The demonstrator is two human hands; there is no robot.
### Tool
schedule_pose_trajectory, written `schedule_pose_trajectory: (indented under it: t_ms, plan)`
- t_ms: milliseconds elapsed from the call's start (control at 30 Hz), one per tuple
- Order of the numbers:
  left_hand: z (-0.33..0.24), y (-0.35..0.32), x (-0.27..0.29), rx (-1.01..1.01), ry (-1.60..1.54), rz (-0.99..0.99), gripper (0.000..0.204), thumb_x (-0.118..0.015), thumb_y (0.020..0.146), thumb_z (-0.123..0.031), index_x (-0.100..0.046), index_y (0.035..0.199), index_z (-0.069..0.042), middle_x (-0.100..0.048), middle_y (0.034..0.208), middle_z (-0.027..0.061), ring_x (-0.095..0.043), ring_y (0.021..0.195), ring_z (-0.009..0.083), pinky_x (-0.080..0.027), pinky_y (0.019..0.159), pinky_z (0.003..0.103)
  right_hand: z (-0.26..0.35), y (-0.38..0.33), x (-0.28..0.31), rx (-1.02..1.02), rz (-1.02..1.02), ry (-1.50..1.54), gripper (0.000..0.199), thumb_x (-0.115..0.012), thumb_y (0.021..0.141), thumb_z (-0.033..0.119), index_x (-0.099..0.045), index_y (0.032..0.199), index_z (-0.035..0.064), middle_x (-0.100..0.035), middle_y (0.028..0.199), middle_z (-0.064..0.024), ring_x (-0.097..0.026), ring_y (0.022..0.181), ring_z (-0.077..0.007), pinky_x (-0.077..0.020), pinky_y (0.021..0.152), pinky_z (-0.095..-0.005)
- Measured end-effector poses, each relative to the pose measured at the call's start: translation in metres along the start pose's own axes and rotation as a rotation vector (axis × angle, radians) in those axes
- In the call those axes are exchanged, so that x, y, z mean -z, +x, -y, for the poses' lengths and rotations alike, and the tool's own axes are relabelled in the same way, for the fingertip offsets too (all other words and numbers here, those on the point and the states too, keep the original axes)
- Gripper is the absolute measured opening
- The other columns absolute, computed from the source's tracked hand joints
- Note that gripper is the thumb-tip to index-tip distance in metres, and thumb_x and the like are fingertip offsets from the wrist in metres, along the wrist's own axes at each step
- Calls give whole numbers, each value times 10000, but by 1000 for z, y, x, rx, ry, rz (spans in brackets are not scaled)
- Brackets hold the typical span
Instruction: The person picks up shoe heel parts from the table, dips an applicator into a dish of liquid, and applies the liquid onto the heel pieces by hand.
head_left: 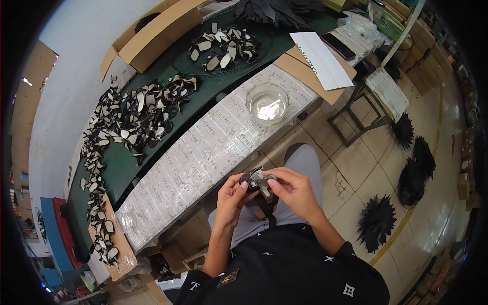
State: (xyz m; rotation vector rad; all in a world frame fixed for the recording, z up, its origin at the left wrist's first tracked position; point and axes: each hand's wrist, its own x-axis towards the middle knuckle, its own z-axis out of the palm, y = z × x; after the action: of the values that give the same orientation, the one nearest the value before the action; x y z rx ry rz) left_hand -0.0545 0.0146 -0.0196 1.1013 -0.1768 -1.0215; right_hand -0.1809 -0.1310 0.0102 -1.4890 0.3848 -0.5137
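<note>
Above my lap, my left hand pinches one side of a black strap piece with grey and pale patches. My right hand grips the other side between thumb and fingers. A dark tail of the piece hangs down between my hands; its exact kind is hard to make out. Ahead stands a clear round bowl with shiny contents, on a narrow bench wrapped in white printed covering. Beyond it, on a green surface, lie many small black pieces with pale oval ends.
Another heap of such pieces sits farther back, beside an open cardboard box. A white card and a phone lie at the bench's far end. To the right stand a metal-framed stool and black bundles on the tiled floor.
</note>
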Motion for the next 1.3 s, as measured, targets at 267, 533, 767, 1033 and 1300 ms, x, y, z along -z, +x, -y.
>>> schedule_pose_trajectory:
  t_ms: [267,533,767,1033,1300]
  plan:
    - [5,4,-13,20,-77,55,307,-551,971,-158,-501,1227,4,-619,1150,104,-621,1053,192,-536,931,361,9,-6,14,8,-55,23,221,-571,921,20,-632,1122,-50,-625,1065,-95,-609,877,-112,-518,749,-233]
    - [11,9,-32,22,5,41,310,-550,973,-171,-501,1226,1,-622,1146,94,-615,1053,170,-533,929,357,1,-15,30,-83,-86,241,240,-556,948,88,-626,1142,-34,-648,1012,-71,-612,882,-103,-519,741,-233]
    - [18,11,-52,42,-13,56,353,-599,950,-215,-512,1231,-20,-629,1105,58,-615,986,149,-529,880,337,-4,-20,63,-123,-146,782,271,-514,975,178,-584,1161,-5,-652,992,-114,-647,793,-170,-546,662,-280]
    - [8,-11,-105,120,-750,376,302,-604,843,27,-501,1092,-110,-501,795,25,-497,692,169,-461,616,276,-86,-32,100,-236,-278,959,297,-545,966,217,-578,1167,2,-664,952,-102,-652,747,-177,-551,672,-265]
    - [4,-15,-139,134,-724,755,315,-709,830,-74,-487,1051,-52,-564,781,105,-597,660,243,-554,540,314,-161,-68,80,-459,-30,891,278,-468,999,160,-547,1229,26,-649,1029,-70,-628,869,-150,-518,789,-285]
